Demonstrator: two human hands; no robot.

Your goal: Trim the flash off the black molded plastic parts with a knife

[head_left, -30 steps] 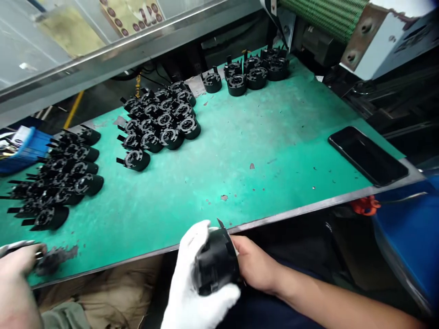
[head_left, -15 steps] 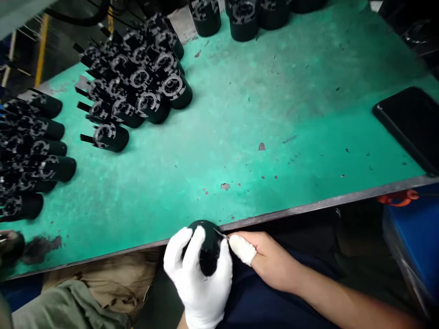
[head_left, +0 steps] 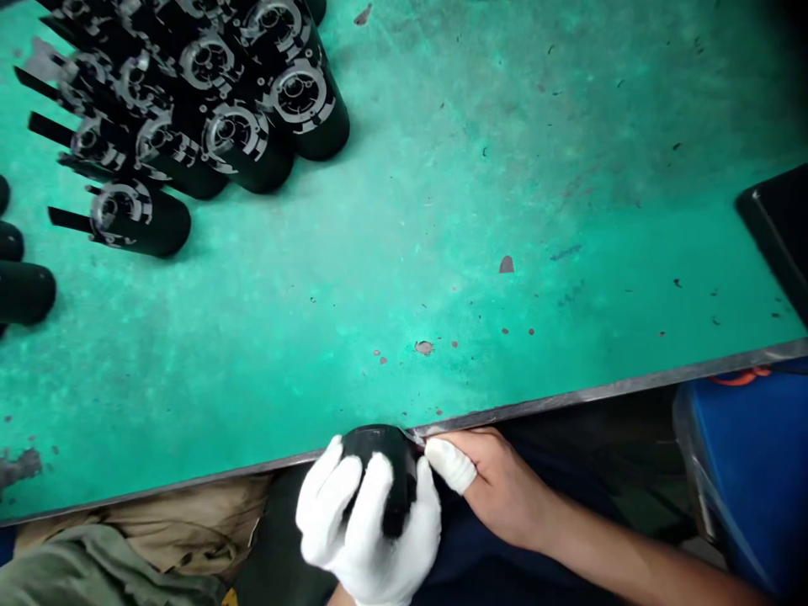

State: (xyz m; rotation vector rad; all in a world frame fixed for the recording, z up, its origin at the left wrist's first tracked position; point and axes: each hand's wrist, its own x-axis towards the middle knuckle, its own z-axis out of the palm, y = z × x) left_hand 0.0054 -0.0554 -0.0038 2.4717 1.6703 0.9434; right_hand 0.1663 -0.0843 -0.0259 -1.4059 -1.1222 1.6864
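Note:
In my left hand [head_left: 372, 530], which wears a white glove, is a black cylindrical housing [head_left: 379, 442], fingers and thumb curled round its sides. It sits over my lap at the table's front edge, its far end against that edge. My right hand [head_left: 498, 484] is bare, with white wrapping on the thumb. Its fingers pinch a thin metal-tipped tool [head_left: 413, 438], whose tip meets the right side of the housing's rim. Most of the tool is hidden in the fingers, so its exact kind cannot be made out.
Several black housings with machined silvery ends [head_left: 233, 139] stand in a cluster at the upper left of the green table [head_left: 404, 252]. More housings [head_left: 25, 290] show at the left edge. A black flat object [head_left: 779, 223] lies at right, a blue bin [head_left: 751, 471] below. Another person's green-clothed leg [head_left: 107, 564] is at lower left.
The view has tilted down and closer to the table. The housing in my left hand has turned a little, and the tool's tip has shifted from its top face to its right rim.

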